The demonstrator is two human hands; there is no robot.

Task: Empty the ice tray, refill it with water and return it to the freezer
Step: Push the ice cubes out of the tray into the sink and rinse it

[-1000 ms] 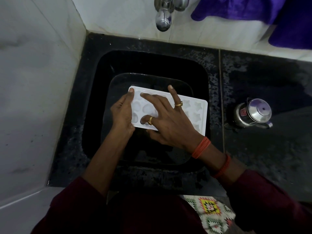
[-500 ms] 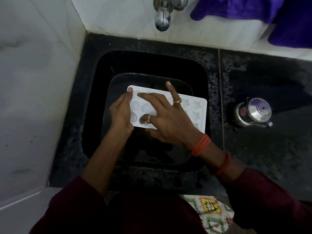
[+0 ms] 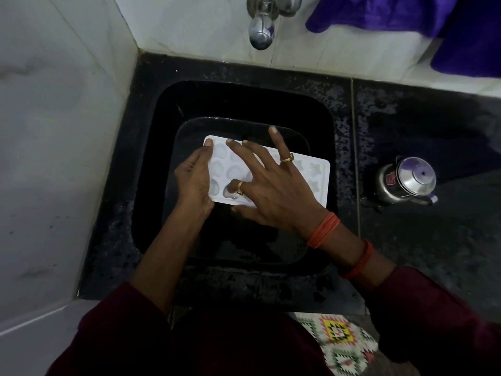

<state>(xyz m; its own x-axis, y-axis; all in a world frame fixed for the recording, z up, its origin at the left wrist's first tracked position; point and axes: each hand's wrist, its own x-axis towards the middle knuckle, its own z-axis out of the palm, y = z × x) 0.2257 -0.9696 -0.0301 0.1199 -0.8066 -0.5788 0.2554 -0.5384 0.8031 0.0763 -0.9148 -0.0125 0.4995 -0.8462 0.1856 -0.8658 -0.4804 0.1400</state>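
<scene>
Ice tray (image 3: 311, 180), white, is over the black sink (image 3: 244, 104). Its long axis goes from left to right, with the right end a little nearer to the person, and its cells, shaped as hearts and stars, look upward. Nearest to the camera are two dark red sleeves (image 3: 433, 321), and between them a patterned mat (image 3: 341, 343) shows on the floor. The left hand (image 3: 192, 180) holds the left short edge of the tray; its grip is narrow, the thumb lying on top along that edge and the other fingers hidden below. The right hand (image 3: 273, 194) lies on top with a wide grip, the fingers spread and mostly straight, one ringed finger bent down into a cell. Whether its thumb goes under the near edge I cannot tell. Under the tray a dark rectangular dish (image 3: 189, 131) sits inside the sink. To the right a steel pot (image 3: 406, 183) stands on the black bench (image 3: 433, 131). Farther away, the tap (image 3: 261, 33) hangs over the back rim, and a purple cloth (image 3: 379, 14) is at the right of it.
</scene>
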